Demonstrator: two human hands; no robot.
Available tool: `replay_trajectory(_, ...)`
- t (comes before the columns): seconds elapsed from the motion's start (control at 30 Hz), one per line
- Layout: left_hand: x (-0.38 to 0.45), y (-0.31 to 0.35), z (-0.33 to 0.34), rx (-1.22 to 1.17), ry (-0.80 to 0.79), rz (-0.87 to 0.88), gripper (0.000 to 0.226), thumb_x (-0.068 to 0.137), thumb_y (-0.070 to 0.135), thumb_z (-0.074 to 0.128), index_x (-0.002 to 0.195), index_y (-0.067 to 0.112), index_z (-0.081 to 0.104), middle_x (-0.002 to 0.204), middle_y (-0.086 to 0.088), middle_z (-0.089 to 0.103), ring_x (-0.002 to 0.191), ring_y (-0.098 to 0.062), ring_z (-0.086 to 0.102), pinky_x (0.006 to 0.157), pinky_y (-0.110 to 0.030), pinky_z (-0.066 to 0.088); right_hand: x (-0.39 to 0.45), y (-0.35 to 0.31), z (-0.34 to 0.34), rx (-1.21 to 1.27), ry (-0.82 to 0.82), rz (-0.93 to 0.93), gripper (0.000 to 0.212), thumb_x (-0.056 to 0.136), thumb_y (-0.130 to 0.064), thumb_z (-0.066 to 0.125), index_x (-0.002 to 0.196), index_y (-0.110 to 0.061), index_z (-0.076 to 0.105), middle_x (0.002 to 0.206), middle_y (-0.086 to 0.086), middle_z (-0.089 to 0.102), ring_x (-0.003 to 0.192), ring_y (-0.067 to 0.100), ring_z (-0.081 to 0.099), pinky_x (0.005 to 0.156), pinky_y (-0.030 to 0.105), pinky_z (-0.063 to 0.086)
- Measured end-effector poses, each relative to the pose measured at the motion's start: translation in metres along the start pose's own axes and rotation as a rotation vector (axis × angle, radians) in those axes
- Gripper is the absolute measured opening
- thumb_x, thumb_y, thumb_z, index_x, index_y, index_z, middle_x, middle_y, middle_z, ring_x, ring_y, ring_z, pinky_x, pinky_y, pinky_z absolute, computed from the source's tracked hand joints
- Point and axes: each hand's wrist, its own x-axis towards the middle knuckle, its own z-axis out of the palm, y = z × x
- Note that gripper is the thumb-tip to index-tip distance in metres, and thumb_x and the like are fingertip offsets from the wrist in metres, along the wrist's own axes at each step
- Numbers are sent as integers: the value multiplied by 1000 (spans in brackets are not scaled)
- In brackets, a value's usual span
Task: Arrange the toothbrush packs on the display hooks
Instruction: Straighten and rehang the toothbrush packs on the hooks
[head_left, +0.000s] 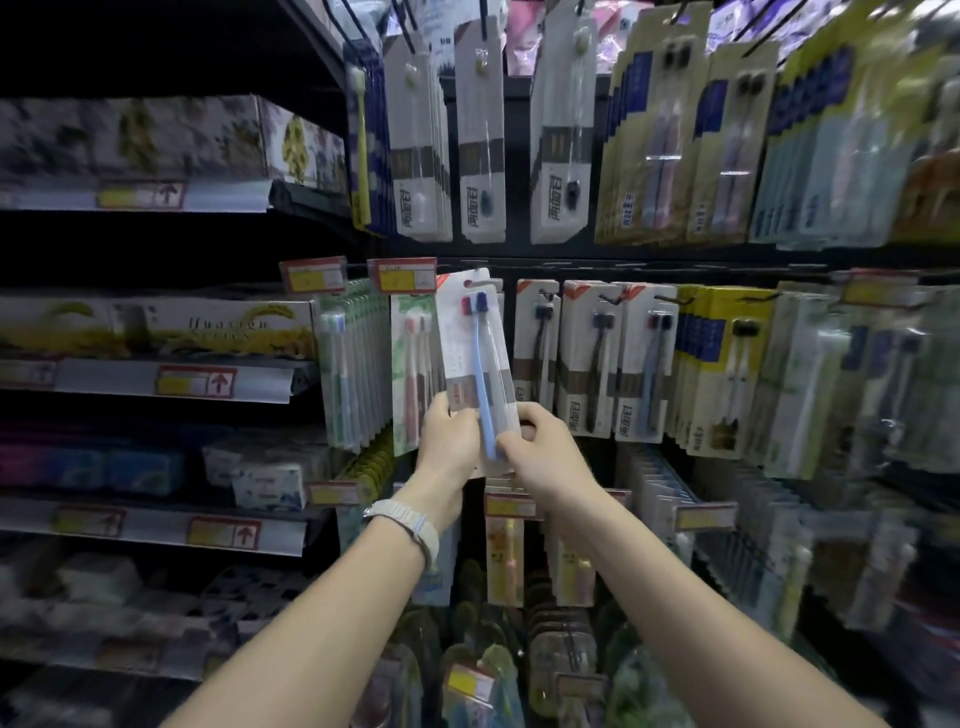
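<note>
Fingers of both hands are closed round the lower end of one toothbrush pack (475, 358), held upright at the centre of the view. The left hand (449, 441) grips at 7 o'clock of the pack, the right hand (543, 449) at 5 o'clock. Its top hole is seen at a display hook (480, 283); whether threaded cannot be told. Hanging packs (592, 358) are ranged at 3 o'clock.

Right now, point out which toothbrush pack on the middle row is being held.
The white pack with the blue-handled toothbrush: the left hand and right hand grip its bottom, and it tilts; the neighbouring packs hang untouched.
</note>
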Motion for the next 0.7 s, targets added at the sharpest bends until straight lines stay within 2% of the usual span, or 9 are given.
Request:
replay_trajectory(0.1, -5, -2, 3, 36, -18, -8, 33, 94, 3, 44, 114, 22, 63, 105, -5, 73, 95, -23, 72, 84, -46, 62, -4, 1, -6, -21, -2, 8, 28, 89, -13, 56, 113, -26, 61, 105, -4, 71, 98, 15, 68, 93, 43, 56)
replay_trajectory(0.17, -11, -7, 8, 44, -28, -8, 31, 94, 6, 46, 111, 25, 63, 104, -5, 74, 96, -24, 72, 86, -50, 61, -9, 6, -11, -38, 8, 10, 33, 88, -17, 57, 120, -24, 60, 107, -5, 70, 98, 14, 67, 92, 43, 57)
replay_trajectory(0.27, -22, -17, 21, 60, -72, 14, 32, 97, 7, 47, 115, 26, 66, 106, -2, 75, 97, -21, 72, 87, -45, 61, -19, 14, -24, -82, 89, -47, 56, 92, -25, 63, 143, -29, 40, 108, -8, 64, 91, 7, 65, 79, 30, 58)
replay_trajectory(0.33, -27, -23, 35, 45, -112, 35, 32, 99, 5, 49, 113, 26, 69, 103, -1, 77, 94, -18, 74, 84, -40, 62, -25, 24, -36, -149, 194, -118, 67, 93, -29, 66, 149, -33, 30, 115, -6, 63, 102, 12, 65, 85, 34, 57)
replay_trajectory(0.4, -29, -28, 52, 17, -155, 55, 33, 97, 1, 50, 112, 23, 71, 99, 0, 78, 91, -17, 75, 77, -35, 63, -27, 34, -50, -220, 266, -169, 66, 92, -31, 67, 149, -34, 33, 136, -5, 58, 123, 16, 58, 100, 42, 52)
replay_trajectory(0.5, -28, -31, 82, -10, -224, 56, 37, 96, -4, 48, 113, 20, 71, 100, -4, 78, 84, -13, 76, 63, -24, 58, -28, 48, -77, -222, 319, -152, 61, 93, -33, 68, 146, -37, 38, 140, -8, 55, 126, 16, 56, 101, 45, 51)
replay_trajectory(0.63, -27, -32, 123, -20, -289, 46, 39, 99, -2, 42, 116, 20, 69, 103, -7, 77, 92, -21, 75, 69, -29, 57, -26, 64, -115, -236, 383, -133, 64, 91, -32, 70, 146, -35, 39, 140, -9, 54, 124, 15, 55, 103, 43, 50)
replay_trajectory(0.7, -27, -32, 140, -19, -314, 55, 41, 98, -2, 41, 119, 20, 69, 104, -5, 76, 95, -21, 74, 73, -29, 58, -24, 68, -131, -260, 396, -134, 68, 88, -33, 73, 147, -32, 39, 140, -13, 50, 127, 9, 49, 104, 34, 46)
